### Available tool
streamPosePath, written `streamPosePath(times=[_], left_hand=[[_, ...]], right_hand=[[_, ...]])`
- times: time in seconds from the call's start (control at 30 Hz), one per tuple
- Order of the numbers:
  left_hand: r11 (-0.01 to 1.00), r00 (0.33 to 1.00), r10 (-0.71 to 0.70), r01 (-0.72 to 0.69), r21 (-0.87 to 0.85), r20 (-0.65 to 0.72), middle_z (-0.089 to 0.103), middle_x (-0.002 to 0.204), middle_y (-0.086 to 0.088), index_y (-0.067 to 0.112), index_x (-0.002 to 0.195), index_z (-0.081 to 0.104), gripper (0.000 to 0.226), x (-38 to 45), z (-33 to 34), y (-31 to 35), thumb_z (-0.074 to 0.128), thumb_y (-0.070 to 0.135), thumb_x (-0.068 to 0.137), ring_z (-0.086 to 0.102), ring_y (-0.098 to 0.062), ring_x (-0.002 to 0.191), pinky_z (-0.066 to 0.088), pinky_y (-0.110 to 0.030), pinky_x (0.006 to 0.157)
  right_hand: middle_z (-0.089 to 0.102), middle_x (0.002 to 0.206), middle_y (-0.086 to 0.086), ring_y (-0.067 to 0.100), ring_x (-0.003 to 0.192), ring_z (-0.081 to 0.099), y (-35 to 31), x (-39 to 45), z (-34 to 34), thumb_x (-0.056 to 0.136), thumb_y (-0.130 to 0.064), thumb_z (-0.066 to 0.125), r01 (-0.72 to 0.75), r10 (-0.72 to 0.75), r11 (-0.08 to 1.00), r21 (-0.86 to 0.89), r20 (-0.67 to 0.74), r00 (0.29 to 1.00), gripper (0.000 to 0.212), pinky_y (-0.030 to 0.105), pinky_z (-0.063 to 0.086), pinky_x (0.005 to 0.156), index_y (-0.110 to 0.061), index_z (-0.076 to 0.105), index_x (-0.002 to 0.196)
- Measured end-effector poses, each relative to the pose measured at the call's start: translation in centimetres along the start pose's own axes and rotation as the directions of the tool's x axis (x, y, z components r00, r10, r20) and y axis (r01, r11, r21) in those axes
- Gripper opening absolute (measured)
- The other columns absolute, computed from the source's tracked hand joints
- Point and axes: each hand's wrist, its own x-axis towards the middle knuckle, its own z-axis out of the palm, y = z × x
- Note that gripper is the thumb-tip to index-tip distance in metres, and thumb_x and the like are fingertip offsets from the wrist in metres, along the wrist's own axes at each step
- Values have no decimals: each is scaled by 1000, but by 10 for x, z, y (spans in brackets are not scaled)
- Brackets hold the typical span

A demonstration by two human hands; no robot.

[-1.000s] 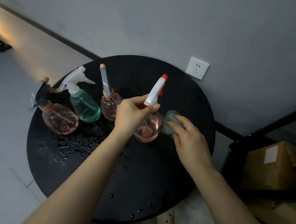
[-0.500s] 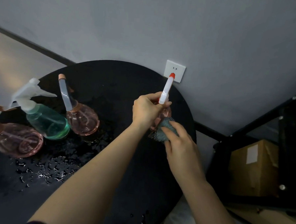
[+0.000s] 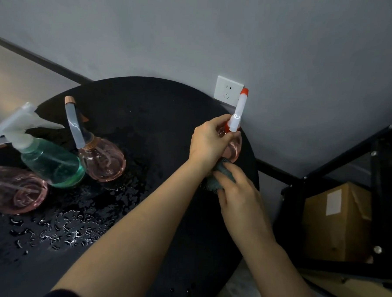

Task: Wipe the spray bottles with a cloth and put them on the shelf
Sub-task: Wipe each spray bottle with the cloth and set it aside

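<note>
Pink translucent plastic is up off the round black bench (image 3: 129, 104) now: the round-bellied spray bottle with the white and orange trigger head (image 3: 233, 145) has been lifted toward the wall, the left hand (image 3: 210, 141) with fingers wrapped round its neck, while the right hand (image 3: 238, 191), fingers pinched on the grey-green mesh cloth (image 3: 213, 183), has slid from the bottle's side to its underside, so wiping looks nearly done. Three bottles wait on the wet bench: a teal one (image 3: 51, 163) and two pink ones (image 3: 102, 160) (image 3: 13, 190). The black metal shelf (image 3: 339, 169) stands right, a cardboard box (image 3: 336, 221) filling the level in view.
</note>
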Motion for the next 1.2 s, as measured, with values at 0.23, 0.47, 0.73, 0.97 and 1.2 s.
streamPosePath(times=[0.23,0.47,0.73,0.97,1.2], left_hand=[[971,999,38,-28,237,-36,63,123,3,23,127,58,39,-55,-69,-24,62,22,89,56,-9,115,42,-20,96],[913,971,-87,168,372,-224,67,113,-4,13,118,65,34,-108,-156,-76,66,23,86,61,-13,103,40,-15,85],[902,883,-99,274,332,-459,51,122,-13,8,126,48,56,-94,-203,-95,69,35,82,49,-25,113,38,-29,92],[959,869,-25,160,233,-494,61,110,0,16,118,62,39,-61,-200,-95,66,36,85,54,-8,95,41,-17,83],[987,863,-30,105,120,-504,67,102,5,19,109,66,30,-65,-199,-105,68,34,82,61,-9,97,50,-34,88]], right_hand=[[55,131,10,28,113,57,-24,-1,3,76,-3,71,101,-101,995,-4,27,994,43,39,54,83,-11,64,118],[61,121,11,28,104,63,-59,-2,19,64,4,80,212,-212,977,2,49,976,48,39,59,71,-10,68,109],[58,127,12,30,110,59,-104,8,41,70,7,74,269,-274,961,66,94,957,45,42,58,74,-9,67,112],[52,134,10,30,117,54,-130,12,51,80,3,66,298,-307,950,89,115,945,41,43,56,81,-9,63,119],[45,141,7,27,123,48,-131,12,43,87,-1,59,302,-311,949,90,126,942,40,44,51,89,-12,58,126]])
